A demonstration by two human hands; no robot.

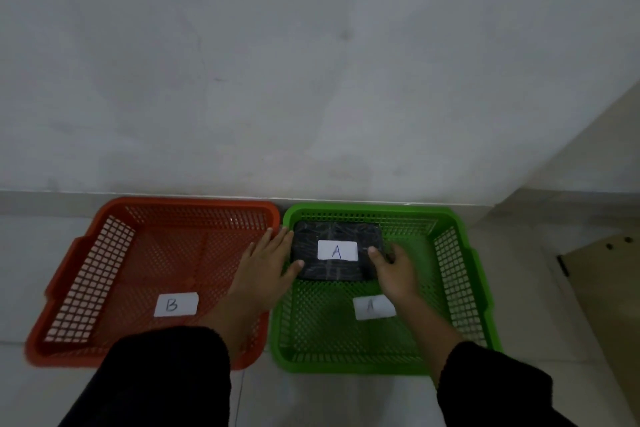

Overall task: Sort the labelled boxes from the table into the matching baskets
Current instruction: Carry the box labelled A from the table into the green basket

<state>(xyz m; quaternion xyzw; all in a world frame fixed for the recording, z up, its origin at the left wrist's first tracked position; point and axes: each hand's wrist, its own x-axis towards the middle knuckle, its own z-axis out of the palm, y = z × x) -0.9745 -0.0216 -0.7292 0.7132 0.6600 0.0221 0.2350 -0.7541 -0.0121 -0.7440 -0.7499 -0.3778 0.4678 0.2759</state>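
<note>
You're at the placing step: the black box (337,251) with the "A" label (337,250) sits in the green basket (479,281), at about 11 o'clock of the basket floor, close to the far wall. The basket's own A tag (374,307) lies at 6 o'clock from the box, so the match is right.

Left hand (265,265) is at the box's 9 o'clock end, fingers spread and flat against it, reaching over the seam between the two baskets. Right hand (394,269) is at the 3 o'clock end, thumb on top near the label, fingers curled round the side. I read it as both hands holding the box between them; can't tell if it's fully resting on the mesh or a touch above it.

Red basket (79,253) with the B tag (176,304), at 9 o'clock from the green one, is empty.

Next, as I judge it: let the box settle, release both ends, draw your hands back toward 6 o'clock. No other boxes or table in view, so you'll need to look away to find the next one. Check its letter before choosing a basket.
</note>
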